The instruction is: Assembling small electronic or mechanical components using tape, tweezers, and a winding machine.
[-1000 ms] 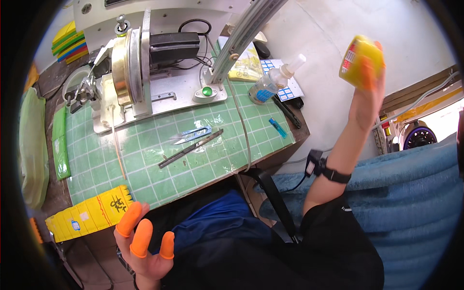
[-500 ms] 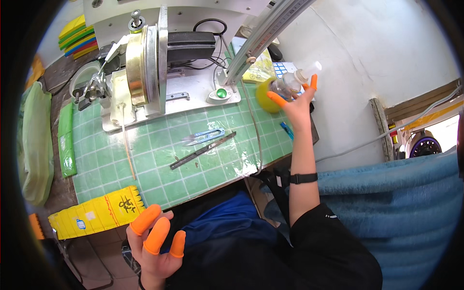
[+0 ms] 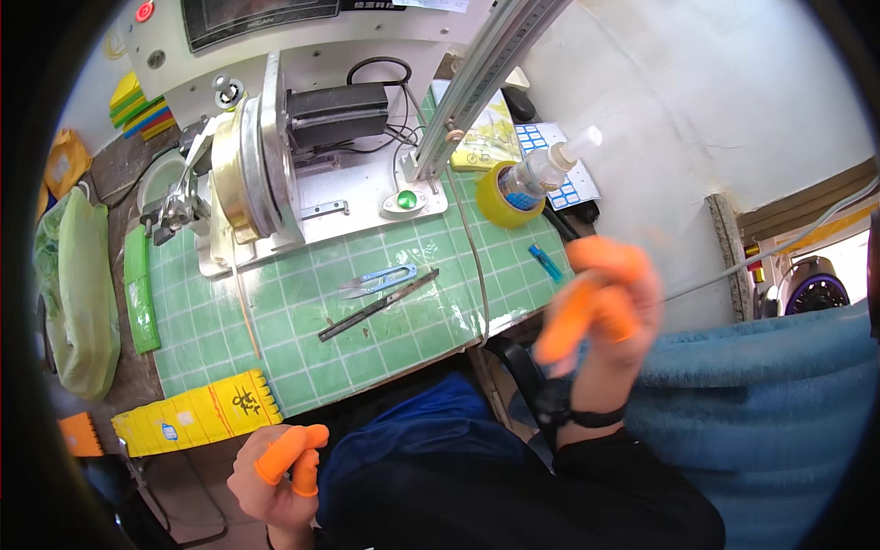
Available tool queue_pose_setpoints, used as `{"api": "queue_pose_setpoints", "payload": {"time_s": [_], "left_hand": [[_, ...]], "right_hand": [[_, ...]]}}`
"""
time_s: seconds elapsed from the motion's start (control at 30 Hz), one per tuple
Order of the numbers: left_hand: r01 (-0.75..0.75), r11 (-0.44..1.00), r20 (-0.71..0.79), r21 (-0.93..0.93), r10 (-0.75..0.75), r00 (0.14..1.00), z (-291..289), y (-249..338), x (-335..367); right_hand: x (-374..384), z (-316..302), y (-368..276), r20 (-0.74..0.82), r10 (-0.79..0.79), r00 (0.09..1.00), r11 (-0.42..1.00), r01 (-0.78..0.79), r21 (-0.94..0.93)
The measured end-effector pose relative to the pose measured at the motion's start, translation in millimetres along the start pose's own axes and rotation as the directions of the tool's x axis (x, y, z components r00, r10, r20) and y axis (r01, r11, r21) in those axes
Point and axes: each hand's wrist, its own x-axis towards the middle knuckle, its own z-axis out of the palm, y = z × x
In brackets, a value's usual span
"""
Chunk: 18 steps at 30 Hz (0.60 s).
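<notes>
Hovering off the near edge of the green-gridded surface (image 3: 307,362), the left hand (image 3: 266,478) at 7 o'clock bends its fingers inward under orange finger covers (image 3: 280,455); no object shows in its grip, but whether the tips are pressed together cannot be told. The right hand (image 3: 610,302), at 3 o'clock, is blurred, its fingers bent; the state of this grip cannot be told. At 8 o'clock a yellow ribbed strip (image 3: 197,412) lies at the edge. Near the centre, a dark flat bar (image 3: 380,306) lies just beside blue-handled snips (image 3: 387,278), both untouched. At 3 o'clock lies a small blue tool (image 3: 545,262). Farther off, between 1 and 2 o'clock, a yellow roll (image 3: 500,213) stands apart from both hands and appears to encircle the foot of a clear bottle (image 3: 539,172). Beyond, at 10 o'clock, stands a wheeled machine (image 3: 240,174), neither hand on it. Judged from this arrangement, the roll is set down; what is left cannot be determined.
</notes>
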Motion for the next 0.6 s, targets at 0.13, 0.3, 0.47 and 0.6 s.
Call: {"api": "queue_pose_setpoints", "payload": {"time_s": [0.13,0.3,0.47,0.6], "left_hand": [[0.029,0.999,0.026,0.021,-0.029,0.999,16.1,14.9,24.8],[-0.092,0.996,0.259,-0.006,0.091,0.962,46.0,26.0,79.0],[-0.106,0.994,0.231,-0.019,0.108,0.967,72.5,18.8,99.8],[-0.028,0.981,0.274,-0.19,0.08,0.958,93.6,7.4,108.0]], "right_hand": [[20.5,50.4,26.8,0.34,0.348,0.874,0.937,-0.321,-0.136],[25.5,47.0,57.0,0.538,0.04,0.842,0.999,-0.052,0.007],[26.1,22.7,53.4,0.507,0.137,0.851,0.981,-0.187,0.048],[18.8,12.1,53.8,0.516,0.148,0.844,0.987,-0.155,-0.031]]}}
